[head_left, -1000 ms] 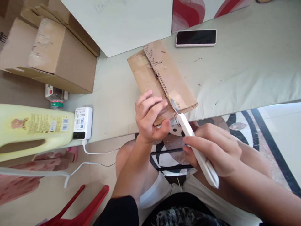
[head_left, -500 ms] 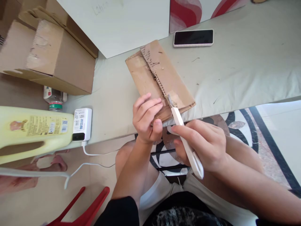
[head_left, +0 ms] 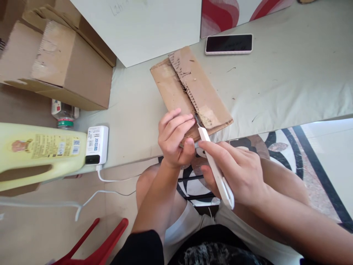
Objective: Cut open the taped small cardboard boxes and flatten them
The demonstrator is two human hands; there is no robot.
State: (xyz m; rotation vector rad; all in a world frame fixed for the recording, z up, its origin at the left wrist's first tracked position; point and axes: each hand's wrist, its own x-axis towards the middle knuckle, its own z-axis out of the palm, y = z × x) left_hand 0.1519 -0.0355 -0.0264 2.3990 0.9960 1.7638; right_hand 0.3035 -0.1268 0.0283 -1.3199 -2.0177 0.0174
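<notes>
A folded piece of brown cardboard (head_left: pixel 204 86) lies at a slant on the cloth-covered surface, a ragged corrugated edge running down its middle. My left hand (head_left: pixel 176 138) grips its near left corner, fingers on top and thumb at the near edge. In my right hand (head_left: pixel 234 167) is a white-handled knife (head_left: pixel 216 171), pointing away from me. Its narrow blade touches the cardboard near the lower end of the ragged edge, close to my left fingertips.
A phone (head_left: pixel 228 44) lies behind the cardboard. At the left are cardboard boxes (head_left: pixel 82 70), a clear bottle (head_left: pixel 65 114), a yellow jug (head_left: pixel 41 147) and a white device (head_left: pixel 97 144) with a cable. A white panel (head_left: pixel 154 29) stands at the back.
The knife's blade has shifted slightly left, off the taped flap and onto the ragged edge beside my left fingers. Someone's limb at the lower left has mostly left view.
</notes>
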